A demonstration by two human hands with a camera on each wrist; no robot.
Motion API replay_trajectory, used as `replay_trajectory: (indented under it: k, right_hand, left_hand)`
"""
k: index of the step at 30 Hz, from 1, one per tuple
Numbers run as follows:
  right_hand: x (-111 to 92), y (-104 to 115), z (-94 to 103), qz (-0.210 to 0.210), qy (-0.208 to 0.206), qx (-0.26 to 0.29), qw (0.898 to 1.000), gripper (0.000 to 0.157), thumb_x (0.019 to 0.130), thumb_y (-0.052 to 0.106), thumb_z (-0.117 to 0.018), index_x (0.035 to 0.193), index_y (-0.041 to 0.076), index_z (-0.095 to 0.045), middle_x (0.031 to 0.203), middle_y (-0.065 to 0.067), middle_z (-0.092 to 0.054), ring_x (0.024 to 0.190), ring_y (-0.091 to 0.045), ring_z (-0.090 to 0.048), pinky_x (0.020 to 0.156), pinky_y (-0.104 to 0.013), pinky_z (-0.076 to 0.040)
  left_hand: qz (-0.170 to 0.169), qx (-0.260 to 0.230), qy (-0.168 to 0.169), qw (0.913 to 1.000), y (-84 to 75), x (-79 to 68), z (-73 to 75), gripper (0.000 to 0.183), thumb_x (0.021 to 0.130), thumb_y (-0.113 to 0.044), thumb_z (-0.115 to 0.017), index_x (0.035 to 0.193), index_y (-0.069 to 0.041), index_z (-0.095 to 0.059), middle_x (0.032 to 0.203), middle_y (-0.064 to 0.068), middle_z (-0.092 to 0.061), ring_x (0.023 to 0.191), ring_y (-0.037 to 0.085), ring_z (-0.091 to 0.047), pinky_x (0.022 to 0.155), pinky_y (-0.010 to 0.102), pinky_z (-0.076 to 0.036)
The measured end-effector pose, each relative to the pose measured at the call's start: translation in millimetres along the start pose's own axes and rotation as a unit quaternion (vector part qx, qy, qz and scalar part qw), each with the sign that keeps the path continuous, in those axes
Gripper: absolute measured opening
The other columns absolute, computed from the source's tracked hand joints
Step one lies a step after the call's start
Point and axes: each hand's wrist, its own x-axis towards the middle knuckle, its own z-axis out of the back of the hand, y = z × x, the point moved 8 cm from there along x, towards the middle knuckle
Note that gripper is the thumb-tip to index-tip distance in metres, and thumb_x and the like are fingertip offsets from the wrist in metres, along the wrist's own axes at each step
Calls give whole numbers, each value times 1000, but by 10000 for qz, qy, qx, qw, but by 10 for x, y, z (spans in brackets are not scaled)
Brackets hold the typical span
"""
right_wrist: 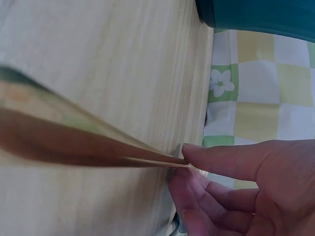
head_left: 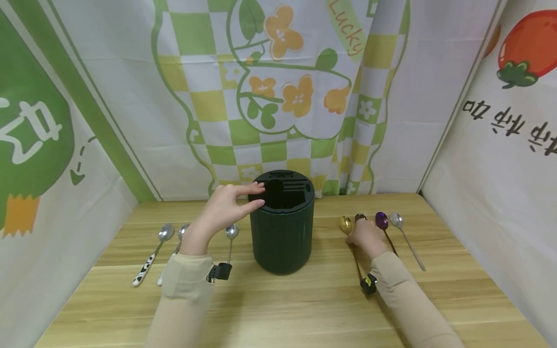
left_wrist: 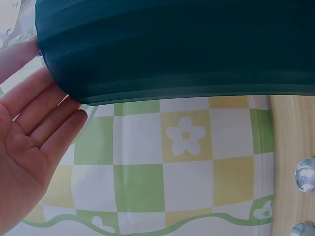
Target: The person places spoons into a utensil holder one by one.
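Note:
A dark green round utensil holder [head_left: 282, 237] with a slotted, divided top stands mid-table. My left hand [head_left: 226, 208] touches its left rim, thumb and fingers fairly straight and spread apart; in the left wrist view the fingertips meet the edge of the holder [left_wrist: 172, 54]. To the right, my right hand [head_left: 367, 238] pinches the handle of a gold spoon [head_left: 345, 224] between thumb and fingers. The pinched handle [right_wrist: 98, 142] runs toward the camera in the right wrist view. Just beyond that hand shows the bowl of a dark spoon [head_left: 360, 217], its handle hidden.
Right of the hand lie a purple spoon [head_left: 381, 221] and a silver spoon [head_left: 409, 241]. On the left are a spoon with a cow-print handle [head_left: 145, 268], another spoon [head_left: 183, 231] partly behind the left arm, and a silver spoon [head_left: 232, 233]. Patterned cloth [head_left: 270, 96] hangs behind.

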Motion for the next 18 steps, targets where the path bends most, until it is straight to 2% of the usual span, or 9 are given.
replay_trajectory:
  k: [4, 6, 12, 18]
  right_hand:
    - [16, -15, -17, -12, 43, -47, 10000, 30, 70, 33, -79, 75, 7, -66, 101, -27, -65, 86, -37, -64, 69, -54, -50]
    - [23, -25, -23, -36, 50, 2, 10000, 33, 70, 33, -80, 79, 4, -67, 102, -29, -65, 86, -37, -63, 70, -55, -49]
    - [33, -38, -27, -109, 138, 74, 9998, 40, 70, 35, -79, 85, 0, -65, 101, -26, -64, 83, -32, -60, 73, -54, -49]
    - [28, -40, -34, -89, 225, 80, 9997, 45, 71, 34, -78, 93, -3, -65, 104, -28, -63, 87, -35, -62, 73, -54, -49]
  left_hand:
    - [7, 7, 9, 10000, 7, 1, -1, 42, 92, -40, -60, 131, -23, -59, 137, -8, -54, 38, 20, -46, 76, 33, -41]
    - [-1, 12, 6, 10000, 11, 2, -2, 42, 92, -40, -60, 131, -23, -59, 137, -8, -54, 37, 21, -45, 74, 33, -42]
    - [-37, 24, 4, 10000, -2, -4, 7, 42, 92, -40, -60, 131, -22, -59, 137, -7, -54, 35, 20, -44, 74, 33, -42]
    - [-68, 63, -4, 10000, -20, -9, 9, 43, 92, -40, -60, 131, -21, -59, 137, -6, -54, 36, 19, -44, 73, 33, -42]
